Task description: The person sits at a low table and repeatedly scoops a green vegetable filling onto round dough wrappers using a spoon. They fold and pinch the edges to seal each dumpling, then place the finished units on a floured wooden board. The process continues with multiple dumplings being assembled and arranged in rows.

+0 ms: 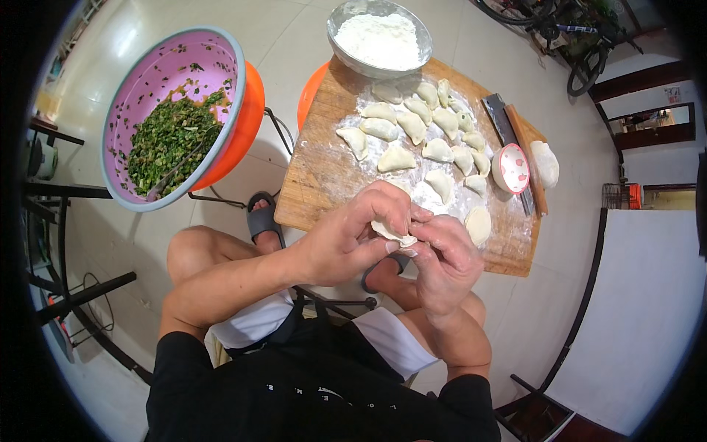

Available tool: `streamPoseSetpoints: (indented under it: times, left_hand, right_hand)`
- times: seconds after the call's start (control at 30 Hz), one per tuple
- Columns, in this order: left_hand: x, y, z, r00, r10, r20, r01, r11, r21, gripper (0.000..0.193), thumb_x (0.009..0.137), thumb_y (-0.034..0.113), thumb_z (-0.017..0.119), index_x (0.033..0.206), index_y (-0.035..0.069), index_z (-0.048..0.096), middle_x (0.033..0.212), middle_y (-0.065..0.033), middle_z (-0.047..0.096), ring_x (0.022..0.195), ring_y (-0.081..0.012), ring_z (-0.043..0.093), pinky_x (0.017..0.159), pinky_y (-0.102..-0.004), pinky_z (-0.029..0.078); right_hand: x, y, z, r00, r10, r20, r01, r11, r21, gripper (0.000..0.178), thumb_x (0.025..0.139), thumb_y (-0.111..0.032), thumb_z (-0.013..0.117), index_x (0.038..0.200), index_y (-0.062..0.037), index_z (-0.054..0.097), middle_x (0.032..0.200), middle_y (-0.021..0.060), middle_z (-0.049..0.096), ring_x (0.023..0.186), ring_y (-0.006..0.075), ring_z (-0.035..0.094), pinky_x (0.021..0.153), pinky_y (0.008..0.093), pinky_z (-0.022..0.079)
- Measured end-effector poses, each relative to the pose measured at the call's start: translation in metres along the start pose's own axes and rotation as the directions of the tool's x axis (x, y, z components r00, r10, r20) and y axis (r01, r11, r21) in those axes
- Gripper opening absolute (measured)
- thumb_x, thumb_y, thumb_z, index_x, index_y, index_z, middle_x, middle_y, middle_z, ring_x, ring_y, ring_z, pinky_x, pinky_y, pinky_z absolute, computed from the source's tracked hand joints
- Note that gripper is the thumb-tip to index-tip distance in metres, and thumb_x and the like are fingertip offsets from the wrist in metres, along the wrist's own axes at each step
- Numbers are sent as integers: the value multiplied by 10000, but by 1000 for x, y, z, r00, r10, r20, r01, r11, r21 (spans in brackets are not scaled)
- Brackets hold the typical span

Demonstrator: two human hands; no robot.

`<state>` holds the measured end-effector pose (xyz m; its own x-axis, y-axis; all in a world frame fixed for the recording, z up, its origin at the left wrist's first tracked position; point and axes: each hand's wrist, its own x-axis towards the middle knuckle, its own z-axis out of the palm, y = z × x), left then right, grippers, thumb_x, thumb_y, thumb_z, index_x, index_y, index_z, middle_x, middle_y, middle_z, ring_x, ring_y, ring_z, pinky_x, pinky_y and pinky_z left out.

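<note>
Between my two hands, over the near edge of a wooden board (pixel 313 177), is a folded dumpling (pixel 392 233). The fingers of my left hand (pixel 353 232) close round its left side. My right hand (pixel 447 258) pinches the right end of its rim. Several finished dumplings (pixel 396 158) lie in loose rows on the floured board beyond my hands. A flat round dumpling wrapper (pixel 478 225) rests just right of my right hand.
At left, a pink basin (pixel 177 66) of chopped green filling (pixel 173 136) with a spoon sits on an orange stool (pixel 247 125). A bowl of flour (pixel 379 40), a cleaver (pixel 504 132), a rolling pin (pixel 526 158), a small bowl (pixel 510 168) and dough (pixel 545 164) edge the board.
</note>
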<state>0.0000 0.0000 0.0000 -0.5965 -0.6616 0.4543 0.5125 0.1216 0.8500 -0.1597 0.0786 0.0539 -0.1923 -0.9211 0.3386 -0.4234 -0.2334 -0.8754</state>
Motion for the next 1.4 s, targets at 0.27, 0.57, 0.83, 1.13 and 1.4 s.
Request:
streamPoseSetpoints:
  times: [0.27,0.57,0.83,1.13,1.4]
  left_hand:
    - [1,8,4,999,-35,-9,36,995,93,311,893,-24,594,1186,54,525,1171,-123,531,1163,-275,545,1008,-379,447]
    - [-2,15,3,984,-174,-38,176,919,352,442,963,86,560,1384,-11,468,1223,-158,559,1130,-282,555,1007,-391,435]
    - [1,26,1,935,-354,13,326,876,355,611,942,79,572,1503,-23,350,1283,-192,596,1196,-279,580,1022,-359,448]
    - [3,27,-4,892,-449,47,411,852,325,720,913,50,638,1533,-30,281,1245,-172,642,1139,-203,615,991,-323,471]
    - [5,26,-8,880,-470,62,416,829,373,751,922,165,647,1547,10,261,1296,-268,597,1132,-353,645,950,-386,510]
  right_hand:
    - [-1,7,-1,998,-60,-7,60,998,10,123,778,65,738,893,23,730,863,109,702,834,237,668,772,324,539]
    - [5,8,0,1000,18,-3,-18,997,-76,162,783,7,772,943,-11,760,848,65,653,788,199,608,697,300,496]
    - [2,13,-2,999,-7,38,13,989,-146,181,792,-24,781,972,-14,769,877,67,628,786,182,585,686,288,470]
    - [3,14,2,995,50,81,-44,996,-75,152,809,-32,761,958,-6,764,855,63,632,821,191,586,697,290,470]
    - [1,9,6,972,214,95,-219,975,42,168,841,-28,729,1002,-13,772,870,49,629,816,154,584,688,286,475]
